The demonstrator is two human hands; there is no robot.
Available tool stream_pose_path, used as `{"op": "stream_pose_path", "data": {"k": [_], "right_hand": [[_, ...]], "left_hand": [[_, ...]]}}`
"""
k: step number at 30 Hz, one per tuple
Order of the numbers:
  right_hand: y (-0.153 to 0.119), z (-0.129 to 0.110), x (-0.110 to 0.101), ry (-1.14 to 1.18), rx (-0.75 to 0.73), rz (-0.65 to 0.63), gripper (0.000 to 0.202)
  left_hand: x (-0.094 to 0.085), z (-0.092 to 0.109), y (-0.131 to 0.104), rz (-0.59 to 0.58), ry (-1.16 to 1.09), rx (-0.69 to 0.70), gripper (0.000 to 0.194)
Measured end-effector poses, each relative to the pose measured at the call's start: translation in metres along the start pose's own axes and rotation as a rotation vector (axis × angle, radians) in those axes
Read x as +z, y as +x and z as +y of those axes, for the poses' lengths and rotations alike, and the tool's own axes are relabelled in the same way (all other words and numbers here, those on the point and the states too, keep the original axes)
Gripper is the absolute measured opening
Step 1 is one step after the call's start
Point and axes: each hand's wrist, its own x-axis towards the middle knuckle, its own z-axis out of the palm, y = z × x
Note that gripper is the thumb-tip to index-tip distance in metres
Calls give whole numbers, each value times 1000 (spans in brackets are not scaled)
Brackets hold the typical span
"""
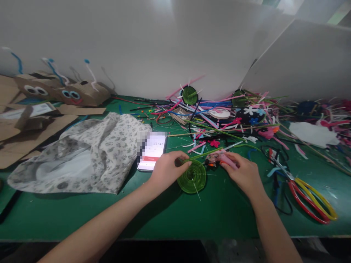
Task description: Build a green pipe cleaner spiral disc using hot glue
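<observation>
A green pipe cleaner (211,152) runs from a flat, round green coil (197,179) up to the right. My left hand (171,166) pinches it between thumb and finger at the coil's upper left edge. Thin pale strands stick out from the coil's middle. My right hand (245,173) is closed round a pink glue gun (229,160) with orange parts and a grimy front end, which points left. That front end is just right of the coil, beneath the green strip; whether they touch I cannot tell.
A phone (145,166) lies by my left hand, beside a patterned cloth (106,149). Scissors (309,197) with red and yellow handles lie at right. Loose pipe cleaners (208,109) heap against the wall. Cardboard figures (82,93) stand at far left on the green table (214,219).
</observation>
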Motion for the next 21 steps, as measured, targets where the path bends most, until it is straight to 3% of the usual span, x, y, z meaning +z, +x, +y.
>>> {"op": "stream_pose_path", "data": {"k": [11,21], "right_hand": [[1,0,1,41,-4,54,32],[3,1,-6,4,214,337,39]], "left_hand": [[0,0,0,3,1,-5,14],[0,-1,0,3,0,7,14]]}}
